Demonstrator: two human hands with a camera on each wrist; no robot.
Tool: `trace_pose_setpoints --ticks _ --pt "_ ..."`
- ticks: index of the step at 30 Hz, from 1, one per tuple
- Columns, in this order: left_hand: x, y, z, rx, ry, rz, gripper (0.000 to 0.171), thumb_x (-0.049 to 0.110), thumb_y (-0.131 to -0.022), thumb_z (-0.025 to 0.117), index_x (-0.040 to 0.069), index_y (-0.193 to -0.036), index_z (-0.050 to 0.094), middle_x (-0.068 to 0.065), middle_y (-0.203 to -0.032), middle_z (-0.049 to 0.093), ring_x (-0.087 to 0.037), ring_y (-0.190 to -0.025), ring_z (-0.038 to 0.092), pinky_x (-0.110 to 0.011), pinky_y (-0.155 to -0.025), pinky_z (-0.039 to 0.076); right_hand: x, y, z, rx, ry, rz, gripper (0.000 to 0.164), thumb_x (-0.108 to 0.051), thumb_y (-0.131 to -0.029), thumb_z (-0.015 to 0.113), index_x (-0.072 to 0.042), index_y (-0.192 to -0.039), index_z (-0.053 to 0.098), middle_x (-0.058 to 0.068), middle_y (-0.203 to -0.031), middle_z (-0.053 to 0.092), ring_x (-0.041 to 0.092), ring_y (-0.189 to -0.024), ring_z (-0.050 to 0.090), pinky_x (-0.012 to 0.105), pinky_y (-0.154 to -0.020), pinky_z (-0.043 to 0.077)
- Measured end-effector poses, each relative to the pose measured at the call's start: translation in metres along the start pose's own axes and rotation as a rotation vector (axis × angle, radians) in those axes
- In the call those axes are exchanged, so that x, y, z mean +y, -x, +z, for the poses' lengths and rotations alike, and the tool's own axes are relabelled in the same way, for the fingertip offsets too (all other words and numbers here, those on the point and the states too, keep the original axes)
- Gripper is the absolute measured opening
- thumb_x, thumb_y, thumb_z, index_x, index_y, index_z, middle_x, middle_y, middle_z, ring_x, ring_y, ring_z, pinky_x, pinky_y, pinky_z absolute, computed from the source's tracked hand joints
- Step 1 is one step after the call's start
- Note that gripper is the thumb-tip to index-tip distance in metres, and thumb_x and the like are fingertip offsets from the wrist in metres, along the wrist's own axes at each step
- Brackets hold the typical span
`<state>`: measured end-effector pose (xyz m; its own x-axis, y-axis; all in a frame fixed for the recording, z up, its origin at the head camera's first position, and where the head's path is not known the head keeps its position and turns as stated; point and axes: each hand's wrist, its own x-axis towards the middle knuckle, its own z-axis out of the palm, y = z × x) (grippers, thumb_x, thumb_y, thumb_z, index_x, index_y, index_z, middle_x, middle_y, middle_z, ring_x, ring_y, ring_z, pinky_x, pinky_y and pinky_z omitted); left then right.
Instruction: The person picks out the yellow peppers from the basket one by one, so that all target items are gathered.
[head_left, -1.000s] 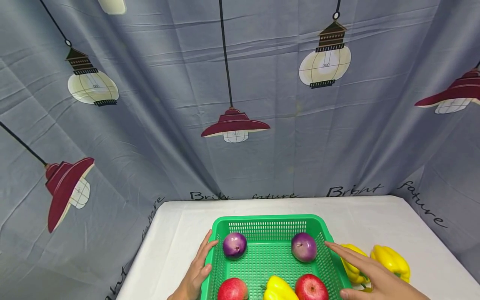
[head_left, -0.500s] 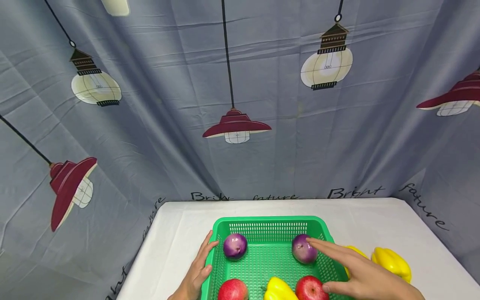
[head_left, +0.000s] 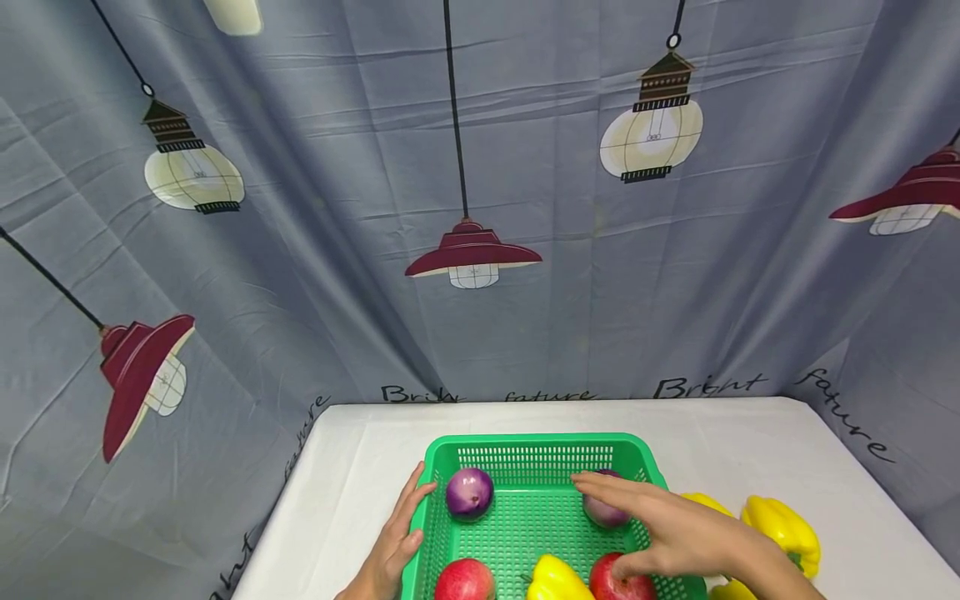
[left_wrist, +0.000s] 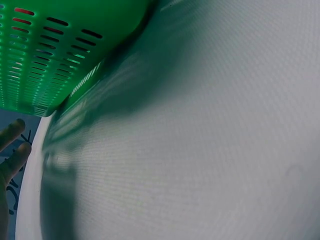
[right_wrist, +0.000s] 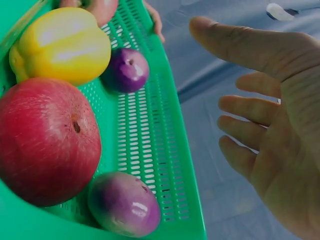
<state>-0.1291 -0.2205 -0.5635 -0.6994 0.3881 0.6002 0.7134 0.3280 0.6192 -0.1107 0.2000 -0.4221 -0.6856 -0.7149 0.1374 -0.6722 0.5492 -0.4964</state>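
A green plastic basket (head_left: 536, 439) holds two round purple fruits, two red apples and a yellow bell pepper (head_left: 557, 581). My left hand (head_left: 392, 542) stands at the basket's left rim with fingers spread; whether it presses the rim, I cannot tell. Above the basket's right side hovers my right hand (head_left: 678, 525), fingers extended and thumb apart. It partly hides the right purple fruit (head_left: 597, 510) and the right apple (head_left: 622, 585). In the right wrist view, the palm of the right hand (right_wrist: 280, 125) holds nothing. The other purple fruit (head_left: 469, 493) and left apple (head_left: 465, 581) lie uncovered.
Outside the basket, to its right, several yellow bell peppers (head_left: 782, 532) lie on the white table (head_left: 360, 442); the right forearm partly covers them. Behind the table hangs a grey curtain (head_left: 510, 333) printed with lamps.
My right hand has moved left from beside the basket's right rim to over the right purple fruit and apple. The left hand stays where it was.
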Motion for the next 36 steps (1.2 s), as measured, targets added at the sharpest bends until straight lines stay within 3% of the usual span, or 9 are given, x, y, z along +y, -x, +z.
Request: trace_pose_setpoints --ticks 7,11,16,21,24,27,36 --pt "0.0 0.001 -0.001 0.008 -0.015 0.022 0.059 0.008 -0.089 0.041 -0.003 -0.147 0.043 -0.029 -0.16 0.023 -0.028 -0.15 0.022 -0.044 -0.111 0.026 0.006 -0.011 0.002 -0.097 -0.091 0.019 0.093 -0.046 -0.08 0.083 -0.032 -0.158 0.034 -0.006 -0.159 0.038 0.021 -0.143 0.038 0.043 -0.108 0.042" --pt "0.0 0.0 -0.001 0.012 -0.019 0.024 0.059 0.008 -0.09 0.04 -0.003 -0.147 0.043 -0.029 -0.16 0.023 -0.029 -0.15 0.023 -0.045 -0.111 0.027 0.009 -0.02 0.005 -0.127 -0.124 -0.025 0.095 -0.047 -0.079 0.084 -0.024 -0.158 0.035 -0.002 -0.159 0.039 0.018 -0.139 0.043 0.041 -0.108 0.042" --pt "0.0 0.001 0.0 0.005 -0.021 -0.004 0.059 0.009 -0.09 0.04 -0.001 -0.148 0.043 -0.026 -0.162 0.022 -0.027 -0.15 0.023 -0.051 -0.109 0.031 0.012 -0.036 0.012 -0.219 -0.207 -0.077 0.096 -0.036 -0.079 0.087 -0.013 -0.157 0.036 0.006 -0.159 0.039 0.013 -0.127 0.053 0.033 -0.096 0.051" --pt "0.0 0.001 0.0 0.004 -0.023 -0.006 0.059 0.009 -0.09 0.04 -0.001 -0.148 0.043 -0.027 -0.161 0.022 -0.026 -0.15 0.023 -0.052 -0.109 0.031 0.011 -0.049 0.02 -0.262 -0.081 -0.063 0.098 -0.038 -0.074 0.09 -0.015 -0.155 0.04 0.001 -0.158 0.041 0.019 -0.141 0.041 0.038 -0.104 0.046" --pt "-0.001 0.001 0.0 -0.002 -0.019 0.0 0.058 0.009 -0.091 0.04 -0.001 -0.148 0.042 -0.028 -0.161 0.022 -0.027 -0.15 0.023 -0.047 -0.111 0.029 0.011 -0.054 0.025 -0.282 -0.025 -0.044 0.099 -0.037 -0.071 0.091 -0.019 -0.155 0.042 -0.001 -0.157 0.042 0.019 -0.141 0.041 0.041 -0.106 0.044" --pt "-0.002 0.0 0.0 -0.009 -0.016 -0.001 0.058 0.01 -0.091 0.04 -0.001 -0.149 0.042 -0.027 -0.161 0.022 -0.027 -0.15 0.023 -0.045 -0.111 0.029 0.011 -0.058 0.029 -0.308 -0.014 -0.033 0.101 -0.036 -0.07 0.092 -0.021 -0.156 0.04 -0.002 -0.158 0.04 0.018 -0.141 0.041 0.042 -0.106 0.044" --pt "-0.001 0.0 0.001 -0.001 -0.043 0.005 0.059 0.009 -0.09 0.04 -0.001 -0.148 0.043 -0.028 -0.161 0.023 -0.028 -0.15 0.025 -0.054 -0.107 0.035 0.007 -0.066 0.044 -0.368 0.03 -0.085 0.107 -0.04 -0.067 0.093 -0.021 -0.156 0.038 -0.002 -0.158 0.039 0.017 -0.142 0.039 0.041 -0.108 0.042"
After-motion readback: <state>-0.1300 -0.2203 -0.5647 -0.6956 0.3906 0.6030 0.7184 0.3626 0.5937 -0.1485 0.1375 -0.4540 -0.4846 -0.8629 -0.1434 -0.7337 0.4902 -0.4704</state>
